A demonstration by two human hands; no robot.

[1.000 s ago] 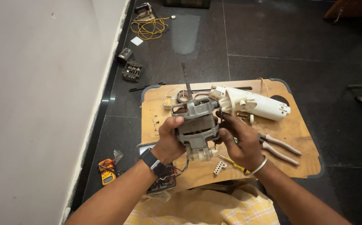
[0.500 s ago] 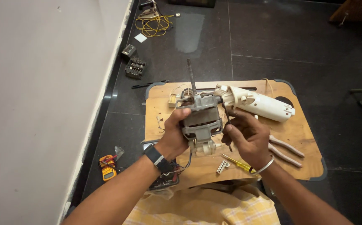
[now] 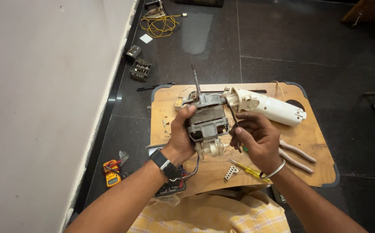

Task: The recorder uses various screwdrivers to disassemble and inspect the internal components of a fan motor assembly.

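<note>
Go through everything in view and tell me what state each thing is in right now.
Electric motor: bare, out of its casing, shaft pointing up, held above the board.
Left hand: grip closed round the motor's side.
Right hand: holds a thin screwdriver against the motor.
White plastic housing: lying on its side on the wooden board.
Pliers: lying flat, unused.
Yellow multimeter: on the floor.

Yellow multimeter (image 3: 112, 172) on floor by wall, small grey screen; smartwatch (image 3: 165, 165) face dark.
</note>
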